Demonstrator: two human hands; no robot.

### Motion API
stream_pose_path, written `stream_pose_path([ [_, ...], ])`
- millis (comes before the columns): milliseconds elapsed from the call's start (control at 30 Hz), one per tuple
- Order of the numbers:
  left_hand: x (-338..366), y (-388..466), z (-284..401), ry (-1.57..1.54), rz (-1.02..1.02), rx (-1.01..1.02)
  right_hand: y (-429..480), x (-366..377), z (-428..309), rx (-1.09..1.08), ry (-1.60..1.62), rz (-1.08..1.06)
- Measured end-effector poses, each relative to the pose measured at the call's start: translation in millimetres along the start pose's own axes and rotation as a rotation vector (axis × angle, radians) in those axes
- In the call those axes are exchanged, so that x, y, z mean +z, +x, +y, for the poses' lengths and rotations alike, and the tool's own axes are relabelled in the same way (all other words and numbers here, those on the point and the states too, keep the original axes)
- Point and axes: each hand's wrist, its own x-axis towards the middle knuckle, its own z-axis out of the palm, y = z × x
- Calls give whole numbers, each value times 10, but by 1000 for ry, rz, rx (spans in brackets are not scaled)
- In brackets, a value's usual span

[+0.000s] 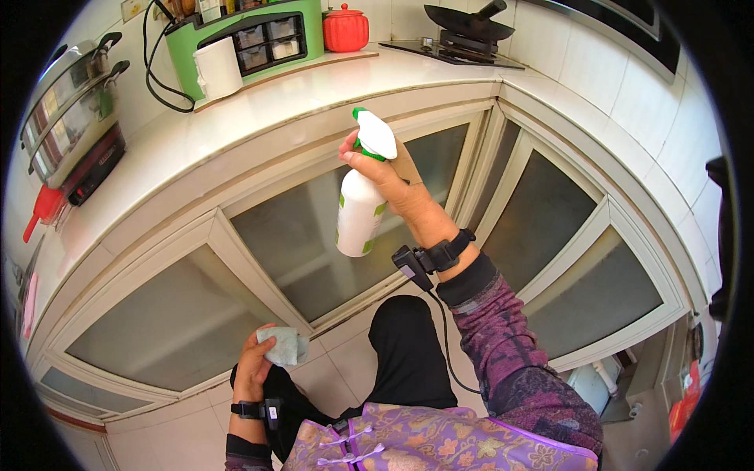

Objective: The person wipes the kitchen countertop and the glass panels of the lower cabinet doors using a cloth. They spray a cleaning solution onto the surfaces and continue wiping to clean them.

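Observation:
My right hand (386, 176) grips a white spray bottle (358, 215) by its neck, under the white and green trigger head. The bottle is held in the air in front of the frosted glass cabinet doors (318, 247), its nozzle pointing up and to the left. Lower down on the left, my left hand (254, 359) holds a folded pale grey-green cloth (281, 346) between thumb and fingers, above my bent knee. Both wrists wear black straps with small devices. The fingers behind the bottle are partly hidden.
Above the cabinets runs a white countertop (283, 123). On it stand a stacked steamer pot (73, 118), a paper roll (218, 68), a green organizer (312, 29), a red lidded jar (346, 29) and a wok (468, 23) over a gas hob. A cable (450, 341) hangs from my right wrist device.

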Motion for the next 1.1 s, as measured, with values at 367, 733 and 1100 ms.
stream_pose_path([
  [367,-16,46,-35,26,48,-12,81,-295,-37,-33,-9,84],
  [733,-3,98,-54,34,0,-24,218,-782,-69,38,73,192],
  [1100,42,133,-65,75,43,-38,304,-1100,-3,142,100,166],
])
